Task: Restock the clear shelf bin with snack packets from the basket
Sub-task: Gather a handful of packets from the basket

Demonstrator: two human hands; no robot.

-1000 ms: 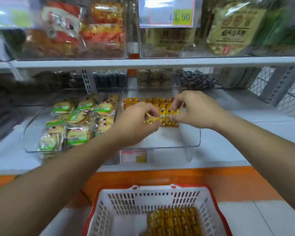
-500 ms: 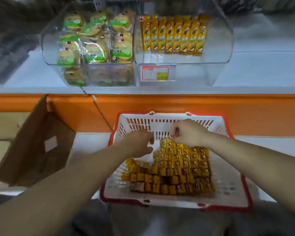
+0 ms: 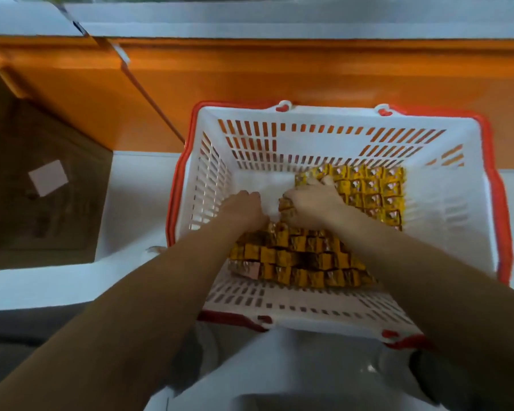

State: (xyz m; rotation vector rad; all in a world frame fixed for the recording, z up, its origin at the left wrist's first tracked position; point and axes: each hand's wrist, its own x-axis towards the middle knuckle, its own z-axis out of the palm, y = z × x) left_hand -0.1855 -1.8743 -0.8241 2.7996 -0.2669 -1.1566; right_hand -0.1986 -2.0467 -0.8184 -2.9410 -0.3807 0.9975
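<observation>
Yellow pkts (image 3: 368,197) in basket (image 3: 324,140), R hand (image 3: 312,203) gripping

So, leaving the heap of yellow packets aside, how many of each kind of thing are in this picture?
Basket: 1
Hands: 2, the left hand and the right hand, both down in the basket
Cardboard box: 1
Total: 4
The yellow packets are stacked too tightly to count.

The basket (image 3: 445,200) was white with a red rim; the packets (image 3: 368,188) yellow; the shelf front (image 3: 309,72) orange.
</observation>
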